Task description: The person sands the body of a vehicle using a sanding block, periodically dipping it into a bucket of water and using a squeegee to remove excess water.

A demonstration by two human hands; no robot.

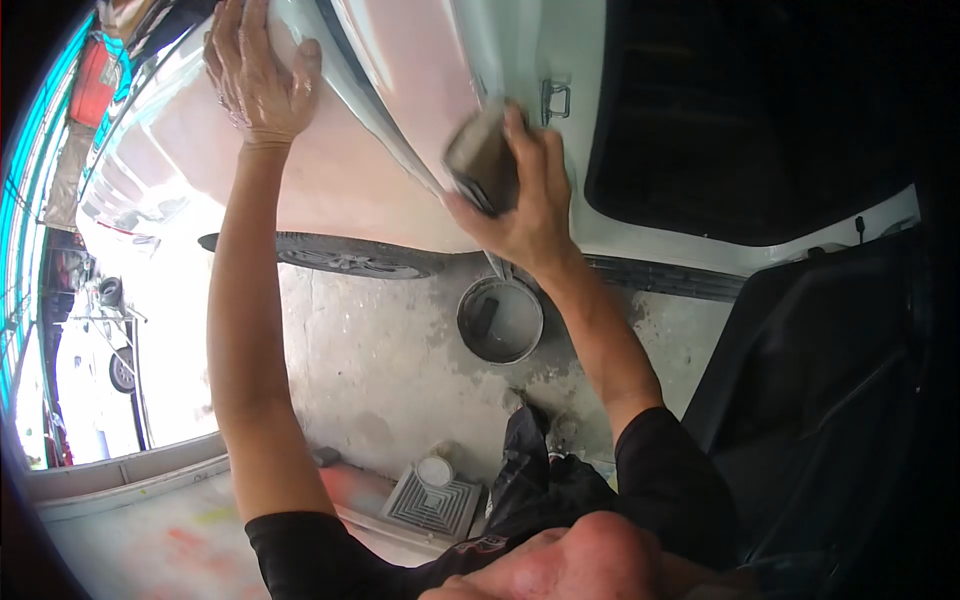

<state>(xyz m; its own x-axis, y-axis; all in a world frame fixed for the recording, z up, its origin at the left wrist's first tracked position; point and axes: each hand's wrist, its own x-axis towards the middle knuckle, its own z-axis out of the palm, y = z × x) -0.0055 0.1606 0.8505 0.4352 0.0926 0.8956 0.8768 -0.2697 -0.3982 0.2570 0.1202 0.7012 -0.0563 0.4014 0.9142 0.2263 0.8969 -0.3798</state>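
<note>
My right hand (535, 200) grips a grey-brown sanding block (487, 150), slightly blurred, with thumb and fingers on opposite sides. The block is against the pale car pillar (425, 60) beside the door opening. My left hand (262, 80), wet and shiny, lies flat with fingers spread on the car's curved fender (340, 190), which has a pinkish-white, patchy finish. A metal door striker (556, 100) sits on the jamb just right of my right hand. Below stands a round bucket (462, 325) holding cloudy water and a dark oblong piece.
A car wheel (350, 256) shows under the fender. On the right, an open black door panel (810, 380) reaches toward me. Behind me, a white tub (435, 472) stands on a square vent grille (430, 510). The concrete floor (370, 350) has wet patches.
</note>
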